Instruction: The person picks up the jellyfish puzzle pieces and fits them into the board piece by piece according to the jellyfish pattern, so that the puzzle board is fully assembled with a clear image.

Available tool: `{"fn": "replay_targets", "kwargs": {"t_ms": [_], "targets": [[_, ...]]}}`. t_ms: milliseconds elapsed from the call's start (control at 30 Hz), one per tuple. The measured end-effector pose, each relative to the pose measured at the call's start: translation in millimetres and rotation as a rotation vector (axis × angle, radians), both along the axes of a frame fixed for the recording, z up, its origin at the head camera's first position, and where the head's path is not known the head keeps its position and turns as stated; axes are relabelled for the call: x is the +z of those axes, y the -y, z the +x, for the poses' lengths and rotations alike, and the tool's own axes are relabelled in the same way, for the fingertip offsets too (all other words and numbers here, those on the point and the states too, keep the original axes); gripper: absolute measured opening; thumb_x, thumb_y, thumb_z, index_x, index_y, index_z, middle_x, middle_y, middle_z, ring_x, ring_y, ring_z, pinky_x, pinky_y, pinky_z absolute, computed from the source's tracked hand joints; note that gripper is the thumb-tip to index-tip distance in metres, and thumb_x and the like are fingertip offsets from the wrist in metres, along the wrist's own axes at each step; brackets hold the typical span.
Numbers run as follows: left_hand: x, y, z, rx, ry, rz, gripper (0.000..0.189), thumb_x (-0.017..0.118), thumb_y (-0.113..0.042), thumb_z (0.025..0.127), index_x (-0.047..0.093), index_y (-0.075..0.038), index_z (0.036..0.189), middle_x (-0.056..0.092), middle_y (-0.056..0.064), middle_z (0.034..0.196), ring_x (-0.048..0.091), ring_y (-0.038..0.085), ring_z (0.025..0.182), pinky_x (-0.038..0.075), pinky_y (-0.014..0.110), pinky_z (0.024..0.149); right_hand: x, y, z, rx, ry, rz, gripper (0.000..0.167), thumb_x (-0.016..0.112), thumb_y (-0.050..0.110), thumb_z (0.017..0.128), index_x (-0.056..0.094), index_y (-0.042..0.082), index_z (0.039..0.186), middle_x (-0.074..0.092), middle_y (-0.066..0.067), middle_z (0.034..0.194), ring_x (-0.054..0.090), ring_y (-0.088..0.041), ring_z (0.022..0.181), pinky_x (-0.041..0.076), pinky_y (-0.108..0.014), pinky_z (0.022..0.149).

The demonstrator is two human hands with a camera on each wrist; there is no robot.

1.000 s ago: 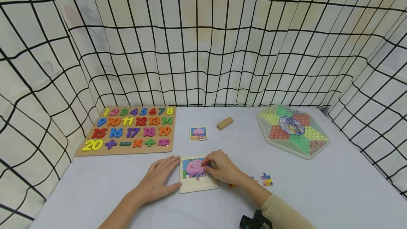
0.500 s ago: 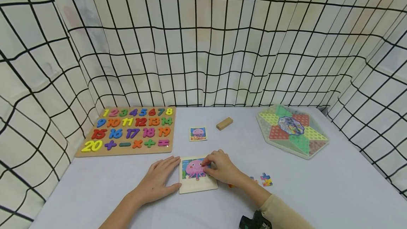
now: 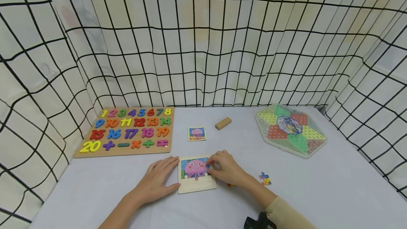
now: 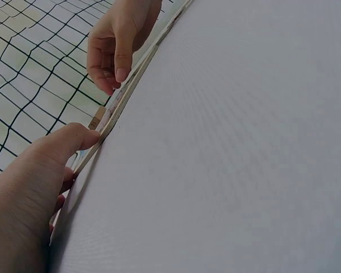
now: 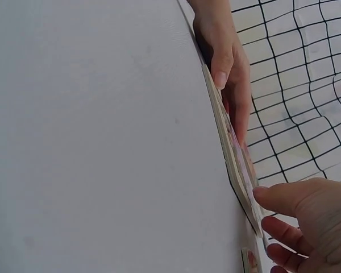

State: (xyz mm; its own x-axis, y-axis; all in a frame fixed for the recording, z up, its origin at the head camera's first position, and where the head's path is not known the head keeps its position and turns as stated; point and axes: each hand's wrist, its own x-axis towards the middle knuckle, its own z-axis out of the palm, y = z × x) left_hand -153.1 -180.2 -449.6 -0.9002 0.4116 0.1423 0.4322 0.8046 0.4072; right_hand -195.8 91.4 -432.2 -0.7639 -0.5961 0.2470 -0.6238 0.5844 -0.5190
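Observation:
A square wooden jigsaw puzzle (image 3: 197, 185) with a pink jellyfish picture lies on the table, its lower part bare pale wood. My left hand (image 3: 160, 177) rests at its left edge in the head view, fingers extended to the upper corner and thumb lower down. My right hand (image 3: 227, 167) is at the picture's upper right edge, its fingers loosely bent. In the right wrist view, the right thumb (image 5: 275, 197) lies right at the board's edge, and no piece shows between thumb and fingers. A loose jigsaw piece (image 3: 265, 179) lies right of the right forearm.
Another orange piece (image 3: 231, 185) is partly hidden under the right forearm. Beyond the puzzle lie a small jellyfish card (image 3: 196, 134) and a wooden block (image 3: 223, 123). A number board (image 3: 125, 145) stands back left, a hexagonal game board (image 3: 290, 130) back right. Black netting (image 3: 203, 52) surrounds the table.
My right hand has shifted slightly right from over the jellyfish to the picture's edge, uncovering more of it. My left hand stays at the board's left edge.

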Motion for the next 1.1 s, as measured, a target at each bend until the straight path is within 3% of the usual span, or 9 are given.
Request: {"fn": "replay_targets", "kwargs": {"t_ms": [500,1100], "targets": [[-1.5,1.2,0.0,0.002,-0.009,-0.001,0.075,0.061,-0.051,0.080,0.039,-0.010,0.139,0.035,0.003,0.144,0.025,0.022,0.135,0.017,0.048,0.106,0.4,-25.2,7.2,-0.037,0.045,0.075,0.021,0.070,0.020,0.081,0.064,0.014,0.100,0.057,0.006,0.097,0.044,-0.012,0.093,0.039,-0.033,0.081],[-1.1,-0.9,-0.3,0.003,-0.016,-0.003,0.075,0.060,-0.053,0.080,0.040,-0.009,0.138,0.036,0.004,0.143,0.026,0.024,0.134,0.019,0.050,0.105,-3.4,-54.8,20.1,-0.065,0.054,0.043,0.025,0.073,0.024,0.078,0.063,0.014,0.099,0.057,0.007,0.098,0.043,-0.012,0.091,0.039,-0.032,0.078]]}}
